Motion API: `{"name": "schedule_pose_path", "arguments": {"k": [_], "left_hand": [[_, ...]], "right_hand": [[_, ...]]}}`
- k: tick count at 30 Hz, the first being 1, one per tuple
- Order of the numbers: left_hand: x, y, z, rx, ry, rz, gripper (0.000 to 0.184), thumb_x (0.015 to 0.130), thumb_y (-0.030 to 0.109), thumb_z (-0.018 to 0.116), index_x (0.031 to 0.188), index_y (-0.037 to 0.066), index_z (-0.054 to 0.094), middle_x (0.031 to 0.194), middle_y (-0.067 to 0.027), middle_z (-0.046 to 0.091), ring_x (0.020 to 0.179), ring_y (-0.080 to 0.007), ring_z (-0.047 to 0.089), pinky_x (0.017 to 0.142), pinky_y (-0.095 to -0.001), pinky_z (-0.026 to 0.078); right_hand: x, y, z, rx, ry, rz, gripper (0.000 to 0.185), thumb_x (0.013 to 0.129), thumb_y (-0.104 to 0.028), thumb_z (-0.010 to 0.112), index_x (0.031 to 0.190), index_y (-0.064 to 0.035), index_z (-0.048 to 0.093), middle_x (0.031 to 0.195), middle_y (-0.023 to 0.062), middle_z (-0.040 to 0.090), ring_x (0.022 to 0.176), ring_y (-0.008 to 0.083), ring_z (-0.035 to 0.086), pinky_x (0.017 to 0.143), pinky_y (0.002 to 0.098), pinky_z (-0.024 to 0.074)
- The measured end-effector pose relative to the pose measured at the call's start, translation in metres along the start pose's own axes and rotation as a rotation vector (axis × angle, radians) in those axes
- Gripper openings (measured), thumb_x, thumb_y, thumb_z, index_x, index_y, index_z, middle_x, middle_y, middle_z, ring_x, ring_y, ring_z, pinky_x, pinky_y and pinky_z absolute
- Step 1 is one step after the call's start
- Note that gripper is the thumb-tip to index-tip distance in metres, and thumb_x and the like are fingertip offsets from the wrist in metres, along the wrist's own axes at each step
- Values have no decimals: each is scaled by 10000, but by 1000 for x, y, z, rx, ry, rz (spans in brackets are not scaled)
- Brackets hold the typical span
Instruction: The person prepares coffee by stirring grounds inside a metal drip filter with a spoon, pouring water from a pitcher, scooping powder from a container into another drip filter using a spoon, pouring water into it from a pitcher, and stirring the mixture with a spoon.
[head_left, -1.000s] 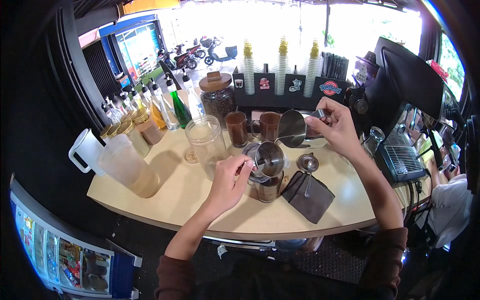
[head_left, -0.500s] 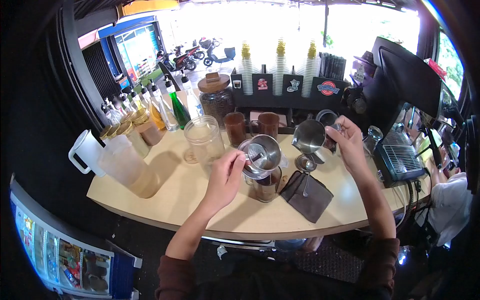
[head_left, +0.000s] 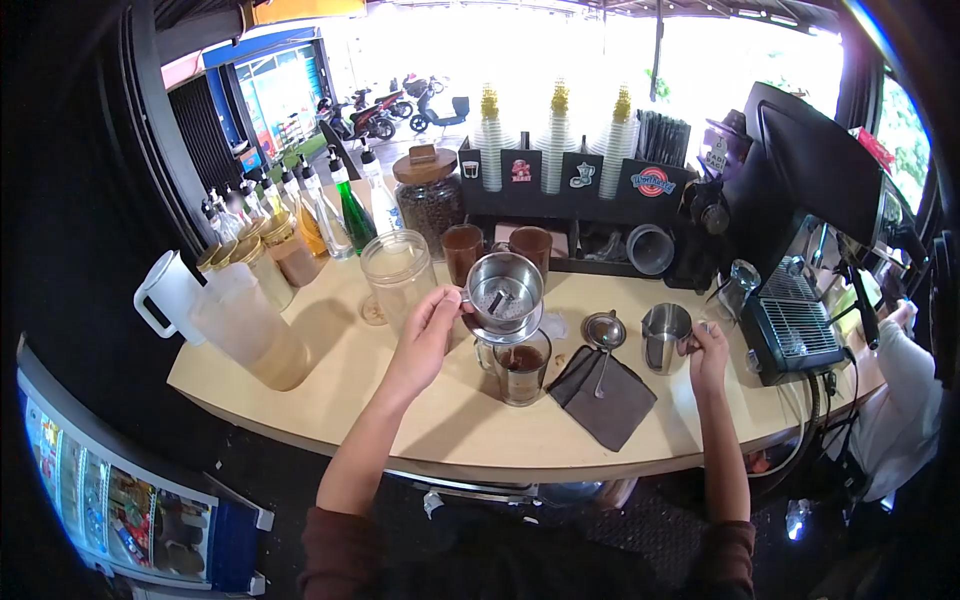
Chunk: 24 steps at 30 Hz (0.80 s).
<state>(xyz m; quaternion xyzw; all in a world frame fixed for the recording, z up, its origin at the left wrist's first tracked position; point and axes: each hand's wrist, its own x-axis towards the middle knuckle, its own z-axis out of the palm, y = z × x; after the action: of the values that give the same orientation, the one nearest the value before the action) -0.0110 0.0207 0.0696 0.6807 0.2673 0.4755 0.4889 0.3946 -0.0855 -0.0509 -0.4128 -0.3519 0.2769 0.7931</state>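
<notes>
The left hand (head_left: 426, 325) is clamped on the metal filter (head_left: 503, 288) above the glass mug (head_left: 522, 372), presumably so drips fall inside; contact between them is unclear. The right hand (head_left: 708, 352) grips the steel pitcher (head_left: 662, 340) upright at the desk (head_left: 450, 422).

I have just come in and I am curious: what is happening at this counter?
A person is working with drink things at the counter. The left hand holds a metal filter cup close to a glass mug with brown liquid in it. The right hand grips a small metal pitcher by its handle; whether it rests on the counter is hard to tell. Between mug and pitcher lies a dark cloth.
</notes>
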Motion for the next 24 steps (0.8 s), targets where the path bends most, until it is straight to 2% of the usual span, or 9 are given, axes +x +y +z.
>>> {"name": "schedule_pose_path", "arguments": {"k": [2, 5, 7, 10, 13, 16, 24], "left_hand": [[1, 2, 1, -65, 17, -60, 268, 1002, 249, 412, 923, 41, 561, 858, 23, 538, 835, -52, 452, 782, -217, 363], [4, 2, -1, -60, -2, -79, 271, 995, 260, 415, 929, 51, 574, 854, 32, 538, 804, -50, 436, 741, -216, 351], [6, 2, -1, -51, 3, -84, 273, 991, 264, 418, 921, 53, 577, 848, 35, 536, 788, -50, 421, 726, -215, 343], [6, -1, -1, -60, 5, -100, 279, 985, 268, 423, 905, 54, 584, 836, 38, 531, 762, -53, 395, 711, -214, 333], [3, -6, -2, -85, -17, -108, 290, 982, 273, 428, 892, 48, 587, 814, 40, 518, 745, -57, 377, 707, -213, 328], [-3, -14, 2, -117, -41, -129, 300, 980, 280, 435, 885, 40, 588, 778, 42, 495, 730, -59, 367, 700, -213, 323], [-9, -33, 3, -145, -84, -141, 299, 974, 284, 453, 879, 38, 592, 761, 42, 496, 729, -59, 377, 706, -211, 324]], "right_hand": [[1, 12, -7, 21, 29, -11, 220, 901, -47, 537, 715, -84, 425, 604, 22, 433, 506, 156, 456, 507, 293, 390], [-3, 22, -4, 133, 81, 15, 268, 864, -5, 587, 669, -100, 430, 612, -2, 459, 527, 103, 425, 509, 251, 338], [3, 37, -10, 194, 139, 61, 201, 894, -48, 542, 734, -90, 428, 613, 23, 442, 532, 151, 468, 499, 294, 397], [-7, 25, 5, 211, 107, 79, 173, 890, -58, 542, 758, -97, 436, 635, 20, 470, 565, 143, 491, 524, 282, 411], [-5, 23, 4, 143, 33, 76, 153, 890, -71, 541, 777, -104, 443, 668, 24, 513, 596, 138, 514, 560, 273, 418], [0, 38, -11, 116, 140, 85, 147, 894, -76, 542, 778, -108, 458, 687, 26, 543, 612, 125, 524, 588, 265, 420], [-6, 31, -3, 59, 151, 73, 155, 905, -95, 544, 762, -105, 485, 692, 11, 551, 629, 104, 521, 620, 245, 403]]}}
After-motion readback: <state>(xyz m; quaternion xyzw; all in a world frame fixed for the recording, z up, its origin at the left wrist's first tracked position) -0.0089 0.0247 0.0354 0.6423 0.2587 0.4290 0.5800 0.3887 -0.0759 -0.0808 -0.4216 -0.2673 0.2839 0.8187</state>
